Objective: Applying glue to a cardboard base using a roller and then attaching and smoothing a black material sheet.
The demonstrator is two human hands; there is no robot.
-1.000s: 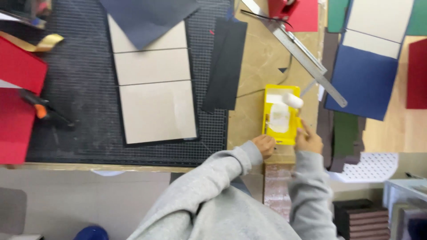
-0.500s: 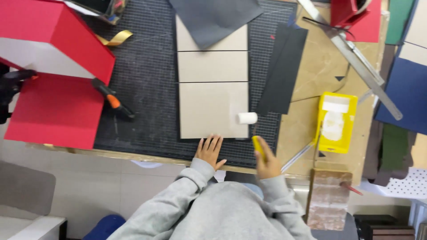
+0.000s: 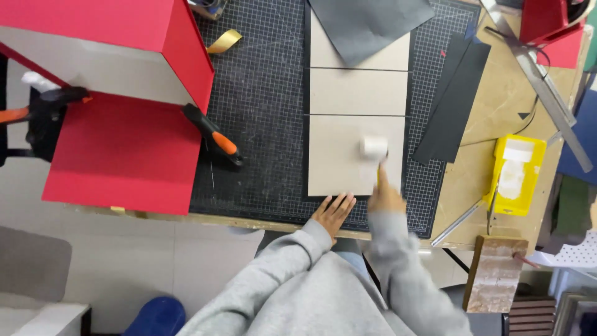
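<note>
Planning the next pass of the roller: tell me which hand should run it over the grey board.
Right. The right hand already holds the white roller on the nearest grey board; the left hand lies flat at the board's near edge, likely steadying it.

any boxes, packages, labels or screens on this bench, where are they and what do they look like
red box: far left, large, clamped, open side showing a pale grey inside.
yellow tray: right of the cutting mat, small, rectangular, whitish inside.
red box at the top right corner: small, partly cut off.
right hand: holds a small white roller on the grey board; left hand rests at the board's near edge.
No labels or screens show.
</note>
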